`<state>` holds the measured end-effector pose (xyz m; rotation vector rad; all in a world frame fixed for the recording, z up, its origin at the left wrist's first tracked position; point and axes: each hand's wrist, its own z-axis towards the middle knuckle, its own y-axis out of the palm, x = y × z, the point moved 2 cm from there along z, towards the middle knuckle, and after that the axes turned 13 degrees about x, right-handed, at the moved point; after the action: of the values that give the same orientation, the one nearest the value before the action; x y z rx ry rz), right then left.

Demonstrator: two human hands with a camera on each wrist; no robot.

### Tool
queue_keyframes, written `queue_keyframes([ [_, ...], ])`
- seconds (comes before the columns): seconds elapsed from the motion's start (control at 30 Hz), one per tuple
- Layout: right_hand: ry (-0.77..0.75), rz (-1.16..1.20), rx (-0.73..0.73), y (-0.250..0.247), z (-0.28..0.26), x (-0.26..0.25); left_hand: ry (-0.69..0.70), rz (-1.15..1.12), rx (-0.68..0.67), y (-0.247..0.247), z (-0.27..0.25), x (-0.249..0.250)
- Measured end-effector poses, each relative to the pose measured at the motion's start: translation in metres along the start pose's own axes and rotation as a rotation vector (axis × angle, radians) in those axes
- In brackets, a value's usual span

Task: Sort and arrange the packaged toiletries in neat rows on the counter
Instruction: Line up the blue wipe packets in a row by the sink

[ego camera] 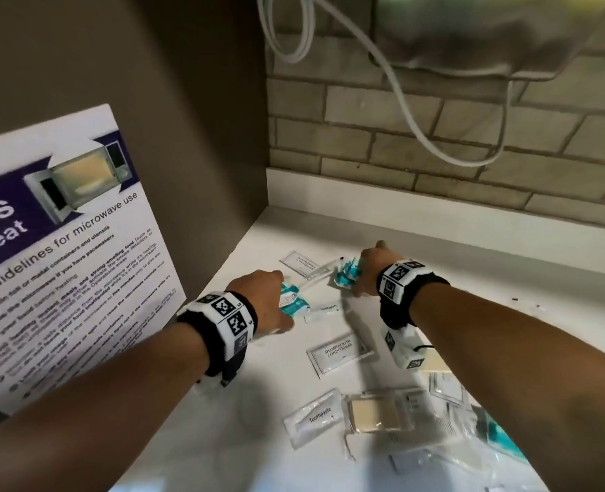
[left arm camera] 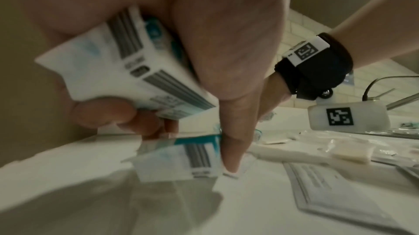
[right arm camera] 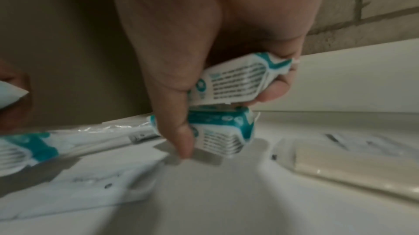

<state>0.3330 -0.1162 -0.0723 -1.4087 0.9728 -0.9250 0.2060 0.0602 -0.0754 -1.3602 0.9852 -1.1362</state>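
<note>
My left hand (ego camera: 271, 303) grips a small stack of teal-and-white sachets (left arm camera: 127, 70) in its curled fingers, and its thumb (left arm camera: 231, 149) touches another teal sachet (left arm camera: 181, 160) lying on the white counter (ego camera: 244, 466). My right hand (ego camera: 368, 275), farther back, holds more teal sachets (right arm camera: 233, 82) between thumb and fingers, over one more teal sachet (right arm camera: 222, 131) at its fingertips. On the counter lie shampoo-with-conditioner sachets (ego camera: 340, 353), a toothpaste packet (ego camera: 315, 417), a smaller toothpaste packet (ego camera: 326, 310) and a wrapped soap bar (ego camera: 375, 413).
A microwave-use poster (ego camera: 63, 261) leans on the brown side wall at the left. The tiled back wall (ego camera: 436, 154) has a white cord (ego camera: 400, 87) hanging in front of it. A pile of clear-wrapped items (ego camera: 464, 431) fills the near right of the counter.
</note>
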Motion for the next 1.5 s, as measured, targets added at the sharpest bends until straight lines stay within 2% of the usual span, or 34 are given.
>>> queue_keyframes([
  [0.23,0.007,0.072,0.021,-0.046,-0.067,0.049,0.124,-0.03,0.078,-0.029,0.009,0.018],
  [0.43,0.038,0.02,-0.193,-0.05,-0.156,0.106,0.244,-0.084,0.03,-0.018,-0.005,0.077],
  [0.63,0.026,-0.108,-0.352,-0.016,-0.211,0.138,0.241,0.008,-0.038,0.0,-0.019,0.105],
  [0.77,-0.01,-0.08,-0.265,-0.006,-0.215,0.144,0.237,-0.019,0.003,-0.004,-0.026,0.123],
  [0.97,-0.098,0.021,-0.195,-0.007,-0.22,0.157,0.262,-0.157,0.123,-0.02,-0.031,0.199],
  [1.1,-0.081,0.221,-0.07,-0.034,-0.223,0.189,0.28,-0.254,0.209,-0.033,-0.023,0.238],
  [1.17,-0.08,0.225,-0.027,-0.048,-0.225,0.213,0.292,-0.291,0.222,-0.04,-0.019,0.256],
  [1.3,-0.016,0.143,-0.009,-0.061,-0.232,0.277,0.391,-0.314,0.177,-0.043,-0.005,0.316],
  [1.5,0.0,0.08,-0.1,-0.028,-0.242,0.329,0.582,-0.2,-0.018,-0.006,0.011,0.416],
])
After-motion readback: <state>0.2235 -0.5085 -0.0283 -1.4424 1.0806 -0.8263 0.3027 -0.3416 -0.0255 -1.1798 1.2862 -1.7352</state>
